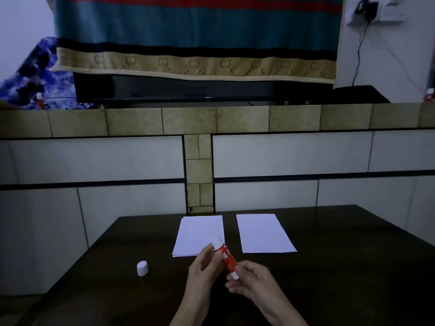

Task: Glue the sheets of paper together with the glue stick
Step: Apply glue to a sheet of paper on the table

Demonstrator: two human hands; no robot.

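Uncapped glue stick (226, 257) pinched between left-hand fingers (207, 256) and right-hand fingers (237, 277).

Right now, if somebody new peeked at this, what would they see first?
Probably the red glue stick, held up over the near middle of the dark table by both hands: left hand around its upper part, right hand at its bottom end. Next, two white paper sheets side by side behind it, and the little white cap standing alone to the left.
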